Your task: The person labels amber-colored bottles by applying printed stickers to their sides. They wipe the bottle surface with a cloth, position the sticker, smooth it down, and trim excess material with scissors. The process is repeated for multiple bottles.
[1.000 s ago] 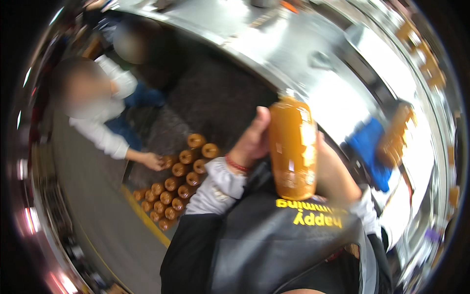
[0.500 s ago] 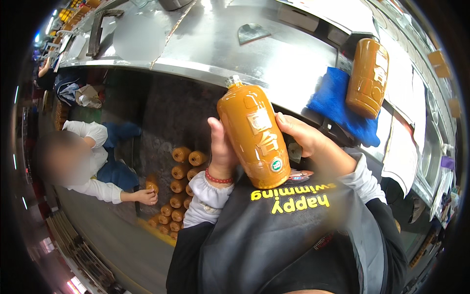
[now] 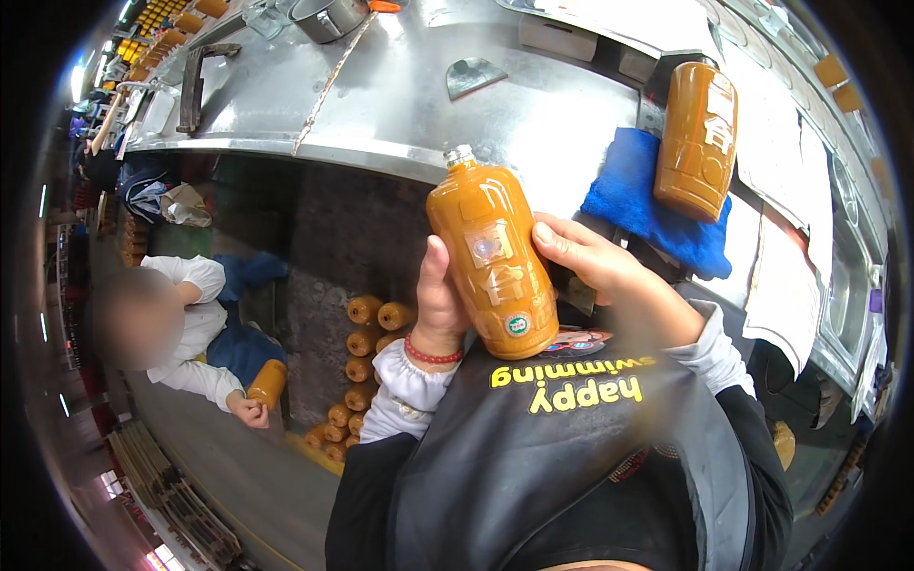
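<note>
I hold an orange bottle (image 3: pixel 490 257) with a silver cap and a clear label upright in front of my chest. My left hand (image 3: pixel 438 300) grips its left side, thumb up along the bottle. My right hand (image 3: pixel 595 262) presses fingers against its right side. A second orange bottle (image 3: pixel 698 141) lies on a blue cloth (image 3: pixel 638 200) on the steel counter (image 3: pixel 400 95) beyond my right hand.
Several orange bottles (image 3: pixel 357 366) lie in rows on the floor below the counter. A crouching person at the left holds one bottle (image 3: pixel 267 383). White sheets (image 3: pixel 790 266) cover the counter's right end. A metal pot (image 3: pixel 328 14) stands at the far edge.
The bottle has tipped from leaning left to nearly upright between my hands. The crouching person has lifted a bottle off the floor rows.
</note>
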Demonstrator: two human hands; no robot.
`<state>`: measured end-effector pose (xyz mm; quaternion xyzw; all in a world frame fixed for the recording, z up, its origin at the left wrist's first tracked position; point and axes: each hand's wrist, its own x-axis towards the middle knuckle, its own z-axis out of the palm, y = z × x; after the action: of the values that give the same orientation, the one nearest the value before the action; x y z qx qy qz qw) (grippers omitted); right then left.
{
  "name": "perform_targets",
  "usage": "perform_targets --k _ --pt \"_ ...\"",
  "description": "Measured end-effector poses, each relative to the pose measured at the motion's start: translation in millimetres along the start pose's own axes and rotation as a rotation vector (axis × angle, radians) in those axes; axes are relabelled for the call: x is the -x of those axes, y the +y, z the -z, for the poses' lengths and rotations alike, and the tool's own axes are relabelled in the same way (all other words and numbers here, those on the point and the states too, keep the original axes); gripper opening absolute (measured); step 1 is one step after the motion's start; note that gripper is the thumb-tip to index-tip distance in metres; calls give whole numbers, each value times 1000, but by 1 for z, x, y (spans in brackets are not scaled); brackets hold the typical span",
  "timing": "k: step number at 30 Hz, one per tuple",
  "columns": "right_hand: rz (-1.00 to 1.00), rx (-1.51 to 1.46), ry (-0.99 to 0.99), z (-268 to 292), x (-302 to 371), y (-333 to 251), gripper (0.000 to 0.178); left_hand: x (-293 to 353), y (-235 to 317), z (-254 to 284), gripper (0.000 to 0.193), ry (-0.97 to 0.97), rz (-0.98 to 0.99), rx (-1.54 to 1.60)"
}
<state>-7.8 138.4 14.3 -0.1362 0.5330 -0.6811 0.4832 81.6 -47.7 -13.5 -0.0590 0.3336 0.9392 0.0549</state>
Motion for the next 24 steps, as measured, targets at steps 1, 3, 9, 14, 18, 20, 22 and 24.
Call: perform_targets --k 1,3,9,14,18,20,22,24 --pt "11 -11 6 0 1 1 71 -1 1 -4 84 -25 3 24" --pt "16 -27 1 4 3 2 70 -3 2 -8 81 -53 13 58" --pt "23 -42 2 7 7 4 66 -5 -6 -10 85 -7 39 88" --pt "0 22 -74 8 1 -1 58 1 -1 -7 81 -58 77 153" --pt "-45 186 53 14 8 11 59 7 -12 13 63 3 52 203" --pt "-55 185 31 19 16 2 58 3 -10 -2 63 -15 59 218" --pt "60 240 -22 21 17 -9 63 -9 -16 -6 69 -64 46 241" --pt "35 297 -72 7 14 -12 66 -2 -13 4 74 -95 42 253"
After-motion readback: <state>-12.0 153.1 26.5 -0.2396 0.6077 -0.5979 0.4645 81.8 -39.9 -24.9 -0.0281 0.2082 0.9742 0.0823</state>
